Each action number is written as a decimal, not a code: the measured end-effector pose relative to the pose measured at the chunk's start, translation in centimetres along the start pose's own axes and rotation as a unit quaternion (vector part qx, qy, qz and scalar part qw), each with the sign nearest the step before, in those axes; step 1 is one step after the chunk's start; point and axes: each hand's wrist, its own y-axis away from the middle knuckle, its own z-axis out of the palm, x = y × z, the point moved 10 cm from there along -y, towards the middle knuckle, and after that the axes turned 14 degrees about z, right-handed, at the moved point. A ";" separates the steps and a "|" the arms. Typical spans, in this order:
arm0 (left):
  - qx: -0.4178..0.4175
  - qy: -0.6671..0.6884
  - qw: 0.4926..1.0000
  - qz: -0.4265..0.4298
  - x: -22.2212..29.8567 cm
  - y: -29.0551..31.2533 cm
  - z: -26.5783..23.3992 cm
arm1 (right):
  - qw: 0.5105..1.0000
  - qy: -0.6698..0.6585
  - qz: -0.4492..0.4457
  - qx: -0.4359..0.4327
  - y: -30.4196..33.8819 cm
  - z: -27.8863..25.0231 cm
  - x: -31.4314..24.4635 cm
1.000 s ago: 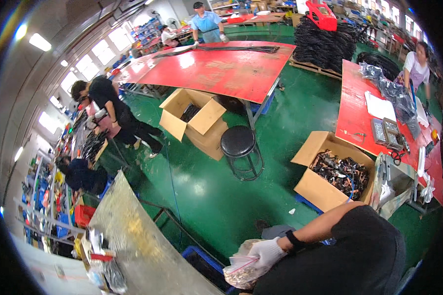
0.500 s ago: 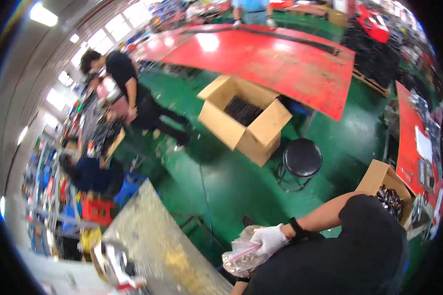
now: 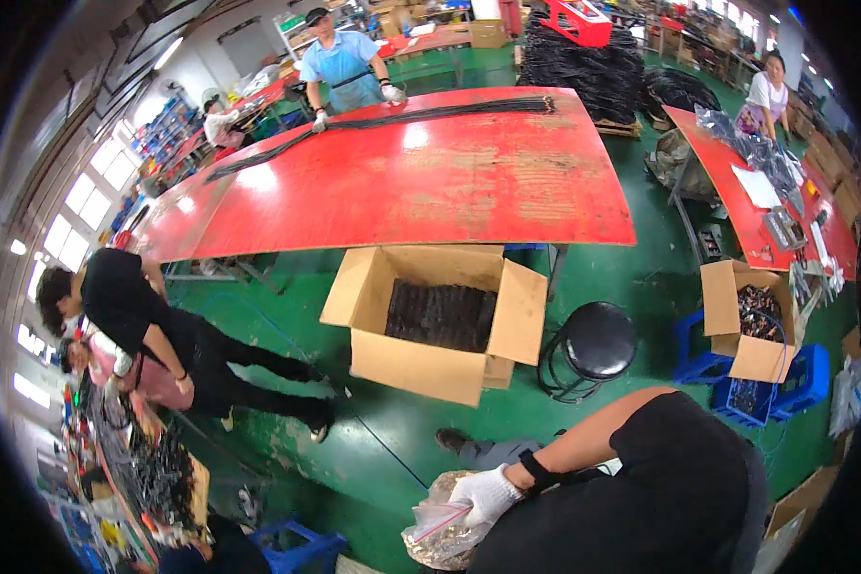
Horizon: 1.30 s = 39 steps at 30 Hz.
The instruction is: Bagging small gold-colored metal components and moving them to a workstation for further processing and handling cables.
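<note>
My right hand (image 3: 486,495), in a white knitted glove with a black band at the wrist, is closed on the upper part of a clear zip bag (image 3: 442,538) with a red seal line. Small brass-coloured pieces fill the bag; they are too small to name. The bag hangs low in front of me, close to my black sleeve (image 3: 641,497). My left hand does not show. Below my forearm a shoe (image 3: 452,439) and grey trouser leg are on the green floor.
An open carton (image 3: 416,371) of black bundles stands by the red table (image 3: 383,210). Right of it are a black round stool (image 3: 598,340) and a carton of small parts (image 3: 761,362) above blue crates. A person in black (image 3: 129,297) stands left; another (image 3: 342,72) handles black strands across the table.
My view has swung toward the red table and right side, and the worn tabletop at lower left has gone out of sight. My right hand still grips the zip bag.
</note>
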 end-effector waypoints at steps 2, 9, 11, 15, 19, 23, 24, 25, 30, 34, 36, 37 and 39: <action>-0.012 0.001 1.000 0.001 -1.6 -5.8 -1.9 | 1.000 -0.015 0.015 0.005 -6.2 -3.6 -1.5; -0.038 0.009 0.999 0.012 -4.6 -23.8 -14.4 | 1.000 0.023 -0.008 -0.017 -24.1 -10.7 -11.7; -0.042 0.018 0.999 0.017 -5.2 -28.1 -17.4 | 0.999 0.035 -0.001 -0.028 -27.9 -13.0 -13.3; -0.037 0.024 0.999 0.013 -8.0 -35.9 -23.0 | 0.997 0.032 0.041 -0.064 -36.6 -16.4 -15.1; -0.026 0.030 0.999 0.011 -8.5 -45.5 -29.1 | 0.997 0.038 0.047 -0.057 -47.4 -20.0 -16.7; -0.038 0.028 0.999 0.023 -14.1 -52.9 -33.6 | 0.999 0.029 0.034 -0.025 -54.7 -24.5 -19.4; -0.041 0.028 0.998 0.027 -14.0 -54.8 -34.6 | 0.998 0.034 0.039 -0.030 -56.0 -24.7 -19.2; -0.042 0.029 0.998 0.028 -14.1 -56.5 -35.7 | 0.999 0.007 0.027 -0.026 -57.1 -25.3 -19.4; -0.054 0.040 0.997 0.047 -14.3 -67.1 -41.1 | 0.992 -0.114 -0.048 0.000 -65.8 -31.1 -23.7; -0.067 0.043 0.995 0.053 -16.0 -75.4 -43.6 | 0.999 -0.003 0.054 0.008 -69.4 -37.9 -31.8; -0.075 0.042 0.995 0.055 -17.0 -80.1 -44.7 | 0.997 -0.011 0.079 0.006 -73.2 -40.8 -31.7; -0.079 0.039 0.995 0.055 -17.6 -82.6 -45.3 | 0.994 -0.022 0.102 0.007 -75.3 -42.6 -31.3; -0.086 0.034 0.994 0.054 -18.6 -87.6 -46.1 | 0.994 -0.003 0.103 0.023 -79.1 -46.6 -31.6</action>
